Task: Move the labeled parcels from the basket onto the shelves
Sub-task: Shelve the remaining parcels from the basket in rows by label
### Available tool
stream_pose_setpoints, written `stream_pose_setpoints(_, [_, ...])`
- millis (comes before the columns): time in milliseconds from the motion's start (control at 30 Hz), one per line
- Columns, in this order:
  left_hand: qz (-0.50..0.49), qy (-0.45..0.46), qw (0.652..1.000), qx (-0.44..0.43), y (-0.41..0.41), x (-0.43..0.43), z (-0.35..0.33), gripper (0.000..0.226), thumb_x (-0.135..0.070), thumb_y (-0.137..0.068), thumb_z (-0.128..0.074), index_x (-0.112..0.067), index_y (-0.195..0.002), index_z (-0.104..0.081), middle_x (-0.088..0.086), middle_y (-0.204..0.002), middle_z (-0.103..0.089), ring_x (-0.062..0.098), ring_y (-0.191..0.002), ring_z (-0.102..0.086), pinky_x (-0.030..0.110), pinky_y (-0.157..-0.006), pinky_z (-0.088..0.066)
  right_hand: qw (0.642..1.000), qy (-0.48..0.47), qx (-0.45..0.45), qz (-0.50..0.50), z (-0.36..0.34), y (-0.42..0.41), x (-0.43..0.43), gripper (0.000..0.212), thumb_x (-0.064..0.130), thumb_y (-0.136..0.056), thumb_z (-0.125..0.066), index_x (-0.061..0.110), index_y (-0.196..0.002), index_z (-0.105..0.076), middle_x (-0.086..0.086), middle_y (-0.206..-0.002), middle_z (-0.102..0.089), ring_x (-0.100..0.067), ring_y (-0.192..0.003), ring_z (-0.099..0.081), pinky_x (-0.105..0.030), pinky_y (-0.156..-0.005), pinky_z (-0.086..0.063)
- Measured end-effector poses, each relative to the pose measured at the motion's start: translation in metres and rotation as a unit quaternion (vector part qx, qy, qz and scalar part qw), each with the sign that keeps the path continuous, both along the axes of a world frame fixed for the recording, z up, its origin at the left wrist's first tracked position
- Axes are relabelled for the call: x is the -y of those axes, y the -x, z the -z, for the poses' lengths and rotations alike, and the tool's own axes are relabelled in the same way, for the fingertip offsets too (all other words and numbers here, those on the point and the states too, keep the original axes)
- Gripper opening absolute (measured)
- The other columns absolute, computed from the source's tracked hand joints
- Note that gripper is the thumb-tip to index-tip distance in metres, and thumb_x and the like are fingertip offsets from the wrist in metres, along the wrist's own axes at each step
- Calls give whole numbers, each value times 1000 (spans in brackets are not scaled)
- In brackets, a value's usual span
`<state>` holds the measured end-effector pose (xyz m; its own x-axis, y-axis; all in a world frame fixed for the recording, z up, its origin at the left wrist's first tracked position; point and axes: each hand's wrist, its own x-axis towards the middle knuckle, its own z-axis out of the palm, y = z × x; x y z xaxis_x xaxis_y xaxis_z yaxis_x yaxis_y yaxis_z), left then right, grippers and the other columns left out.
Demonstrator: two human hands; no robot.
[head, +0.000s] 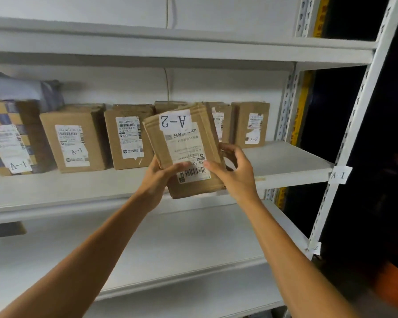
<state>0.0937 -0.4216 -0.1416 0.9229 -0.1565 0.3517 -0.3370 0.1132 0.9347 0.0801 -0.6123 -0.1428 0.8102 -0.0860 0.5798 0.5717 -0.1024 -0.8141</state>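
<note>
Parcel A-2 (186,152) tilts above the near edge of the shelf (285,161), left hand (156,180) and right hand (236,172) each with grip clamped on its lower sides, bare shelf room to the right.

A flat parcel (189,154) of brown cardboard is gripped between the left hand (157,177) and the right hand (233,171), its upper end tipped away and a little to the left. Its white label faces the camera upside down, with "A-2" at the top and a barcode between the thumbs. Beyond the hands, a middle shelf (285,161) carries a row of upright parcels. To the left stand a checkered parcel (9,138) and a brown box (75,138), both marked A-1, then a plain labeled box (128,141). Just right of the hands stands a small box (251,123) marked A-2. A lower shelf (170,237) lies beneath the forearms.
</note>
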Motion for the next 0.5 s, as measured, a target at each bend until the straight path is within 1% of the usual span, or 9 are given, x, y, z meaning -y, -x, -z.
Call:
stream_pose_setpoints(100, [-28, 3, 1000, -7, -14, -3, -5, 89, -30, -55, -80, -13, -131, -39, 6, -118, -67, 25, -106, -66, 42, -82, -56, 999, -21, 10, -23, 2, -25, 6, 42, 23, -77, -80, 28, -113, -60, 12, -112, -67, 0, -109, -61, -16, -84, -52])
stream_pose_setpoints(167, [-29, 2, 999, -23, -22, -7, -7, 86, -33, -52, -77, -19, -125, -34, 6, -118, -64, 23, -105, -66, 44, -82, -55, 999, -31, 11, -29, 2, -38, 5, 38, 26, -82, -75, 23, -117, -63, 11, -112, -68, -1, -108, -62, -12, -79, -50])
stream_pose_setpoints(200, [-29, 4, 999, -36, -25, -9, -7, 85, -35, -51, -77, -21, -122, -33, 6, -118, -62, 23, -106, -65, 45, -82, -54, 999, -15, 10, -26, 2, -45, 4, 37, 31, -84, -73, 23, -119, -63, 13, -112, -68, 0, -107, -62, -12, -80, -50])
stream_pose_setpoints(233, [-31, 9, 998, -51, -28, -10, -6, 84, -35, -50, -79, -24, -119, -32, 6, -120, -60, 24, -108, -64, 47, -82, -54, 1000, 6, 6, -21, 1, -52, 4, 36, 37, -85, -70, 27, -119, -64, 15, -111, -67, 0, -106, -62, -15, -82, -51])
stream_pose_setpoints(300, [-48, 30, 996, -70, -37, -10, 1, 82, -30, -52, -82, -28, -118, -32, 8, -122, -60, 25, -110, -63, 48, -79, -55, 999, 41, 5, -4, -1, -68, 4, 34, 49, -84, -68, 34, -114, -65, 14, -114, -66, -2, -108, -60, -28, -92, -53])
stream_pose_setpoints(333, [-59, 47, 995, -72, -42, -9, 5, 81, -25, -55, -82, -28, -119, -33, 8, -121, -60, 25, -108, -64, 46, -75, -56, 998, 52, 16, 8, -2, -77, 3, 37, 53, -83, -67, 34, -114, -65, 11, -119, -64, -4, -112, -58, -33, -96, -52])
stream_pose_setpoints(400, [-80, 81, 991, -68, -50, -6, 8, 76, -18, -61, -77, -22, -124, -35, 8, -116, -63, 23, -102, -67, 46, -73, -56, 997, 50, 31, 42, -2, -90, -4, 58, 57, -79, -68, 30, -128, -57, 6, -135, -54, -8, -124, -50, -34, -104, -45])
stream_pose_setpoints(467, [-90, 113, 988, -59, -60, -2, 7, 70, -17, -64, -74, -14, -125, -40, 9, -113, -65, 26, -102, -66, 49, -76, -57, 999, -23, -8, 33, 3, -96, -14, 79, 52, -73, -76, 30, -140, -41, 4, -143, -47, -10, -131, -45, -31, -106, -43])
stream_pose_setpoints(500, [-91, 127, 986, -54, -63, 0, 5, 69, -18, -65, -75, -12, -125, -42, 10, -113, -65, 29, -105, -65, 50, -78, -57, 995, -81, -52, -10, 8, -97, -19, 84, 47, -70, -81, 32, -140, -37, 2, -142, -49, -13, -129, -49, -33, -104, -45])
